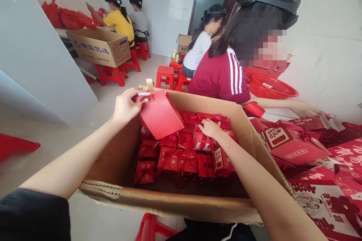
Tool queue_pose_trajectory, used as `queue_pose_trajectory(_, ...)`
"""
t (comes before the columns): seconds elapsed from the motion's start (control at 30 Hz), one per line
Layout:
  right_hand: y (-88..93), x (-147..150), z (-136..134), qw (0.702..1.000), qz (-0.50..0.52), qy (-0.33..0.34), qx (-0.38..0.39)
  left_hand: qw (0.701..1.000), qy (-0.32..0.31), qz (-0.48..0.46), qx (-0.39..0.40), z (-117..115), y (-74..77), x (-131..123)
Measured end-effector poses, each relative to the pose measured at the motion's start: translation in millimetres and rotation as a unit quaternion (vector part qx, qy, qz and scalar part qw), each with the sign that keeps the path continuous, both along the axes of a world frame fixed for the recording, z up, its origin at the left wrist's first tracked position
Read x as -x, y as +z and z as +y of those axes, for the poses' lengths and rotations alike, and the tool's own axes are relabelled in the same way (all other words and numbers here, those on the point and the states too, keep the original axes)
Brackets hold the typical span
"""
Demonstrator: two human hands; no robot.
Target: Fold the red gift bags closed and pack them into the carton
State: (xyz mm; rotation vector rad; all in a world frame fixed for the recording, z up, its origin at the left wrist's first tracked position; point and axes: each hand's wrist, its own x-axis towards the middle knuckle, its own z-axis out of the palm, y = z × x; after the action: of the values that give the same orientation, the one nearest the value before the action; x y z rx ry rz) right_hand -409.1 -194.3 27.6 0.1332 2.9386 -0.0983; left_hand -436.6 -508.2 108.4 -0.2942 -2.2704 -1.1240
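Note:
My left hand (126,104) is closed on the top edge of a flat red paper bag (160,115), holding it above the far left corner of an open cardboard box (169,201). My right hand (210,128) reaches down into the box and its fingers curl onto a small red gift box with a ribbon (202,142). Several more small red gift boxes (177,158) lie packed in rows on the box floor.
A person in a dark red top (223,75) sits just beyond the box, arm stretched toward the table at right. Red gift boxes (294,145) and red printed sheets cover that table. A red basket (271,87), red stools (165,76), another large carton (98,47) and three more seated people lie farther back.

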Motion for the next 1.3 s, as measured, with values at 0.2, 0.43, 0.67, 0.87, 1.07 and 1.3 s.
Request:
queue_pose_trajectory(0.2, 26.2, -1.0, -38.8, 0.996, 0.071, 0.033, -0.04, 0.979, 0.007, -0.01, -0.202, -3.1, 2.1, 9.6)
queue_pose_trajectory(0.43, -0.5, -2.6, -83.5, 0.997, -0.006, 0.05, -0.063, 0.962, 0.009, 0.042, -0.271, -10.4, 0.3, 14.6)
queue_pose_trajectory(0.67, -17.2, 5.3, -72.9, 0.99, -0.114, 0.042, -0.077, 0.98, -0.027, 0.045, -0.19, -0.5, 5.1, 1.0)
queue_pose_trajectory(0.87, -10.6, -2.9, -90.9, 0.993, -0.022, 0.058, -0.102, 0.965, 0.021, 0.023, -0.26, -5.3, 4.9, 8.6)
queue_pose_trajectory(1.07, -1.9, -8.5, -132.6, 0.985, 0.048, 0.152, -0.071, 0.961, 0.033, 0.008, -0.275, -3.0, 6.1, 7.3)
queue_pose_trajectory(1.3, 2.4, 1.8, -148.4, 0.98, -0.11, 0.154, -0.068, 0.974, -0.015, -0.013, -0.227, 0.7, -1.1, 6.7)
